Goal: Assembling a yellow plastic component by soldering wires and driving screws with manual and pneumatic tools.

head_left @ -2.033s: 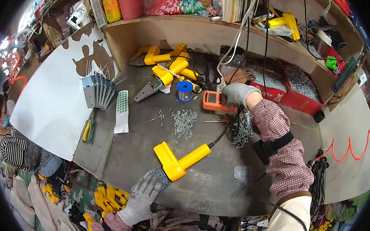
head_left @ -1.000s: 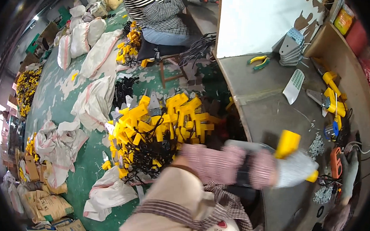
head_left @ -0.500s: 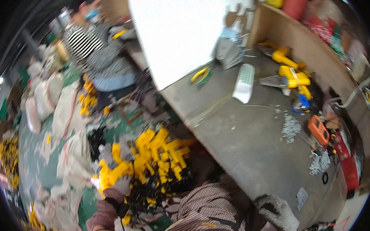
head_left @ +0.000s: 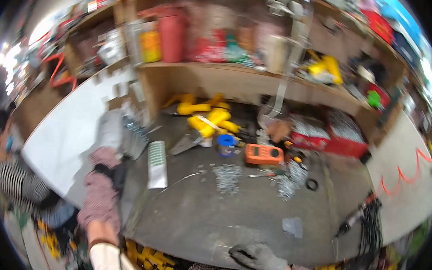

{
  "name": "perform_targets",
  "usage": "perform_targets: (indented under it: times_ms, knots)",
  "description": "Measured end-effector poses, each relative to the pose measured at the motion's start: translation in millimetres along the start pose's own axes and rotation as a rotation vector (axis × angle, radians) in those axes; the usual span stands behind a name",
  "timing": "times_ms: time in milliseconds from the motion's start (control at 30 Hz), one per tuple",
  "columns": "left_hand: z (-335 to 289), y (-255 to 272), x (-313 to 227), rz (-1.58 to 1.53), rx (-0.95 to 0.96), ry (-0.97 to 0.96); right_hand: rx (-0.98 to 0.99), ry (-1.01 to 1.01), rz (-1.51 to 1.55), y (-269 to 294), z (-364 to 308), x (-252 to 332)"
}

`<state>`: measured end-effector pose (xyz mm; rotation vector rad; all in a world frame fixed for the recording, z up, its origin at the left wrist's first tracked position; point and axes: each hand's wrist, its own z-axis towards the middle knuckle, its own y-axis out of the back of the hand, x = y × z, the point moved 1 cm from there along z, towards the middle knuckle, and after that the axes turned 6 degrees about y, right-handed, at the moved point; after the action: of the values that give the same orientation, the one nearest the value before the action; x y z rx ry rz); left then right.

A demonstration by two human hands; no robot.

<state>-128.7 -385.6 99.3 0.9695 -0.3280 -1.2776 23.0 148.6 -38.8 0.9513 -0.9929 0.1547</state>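
Observation:
My left hand [head_left: 111, 128], in a grey glove, reaches over the table's left side beside a white upright panel [head_left: 60, 130]. It is next to a grey and bluish bundle of flat-looking pieces [head_left: 135, 137]; blur hides its fingers and any hold. At the near table edge, my right hand [head_left: 258, 256], also gloved, has loosely bent fingers with nothing visible in them. Ahead of it lies a small translucent piece [head_left: 292, 227]. Between the hands are a white sheet with green rows [head_left: 158, 165] and a heap of small metal parts [head_left: 227, 178].
Yellow tool-shaped pieces [head_left: 209, 122], a blue spool [head_left: 226, 144] and an orange meter [head_left: 264, 154] stand toward the back. More metal parts [head_left: 292, 179], a black ring [head_left: 312, 184] and a corded driver [head_left: 351, 222] lie right. A person in stripes [head_left: 20, 187] is at far left.
My view has swung from the floor pile to the table. My left hand has moved from the yellow parts up to the table's left side. The right hand stays by the near edge.

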Motion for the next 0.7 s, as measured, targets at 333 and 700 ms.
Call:
perform_targets:
  times_ms: [333, 700]
  knots:
    - [-41.1, -31.6, 42.1, -0.031, 0.019, 0.015, 0.106, 0.009, 0.063, -10.3, 12.2, -11.0]
    - [-76.4, 17.0, 20.9, 0.366, -0.143, -0.308, 0.171, -0.092, 0.007, -8.2, 15.5, 3.7]
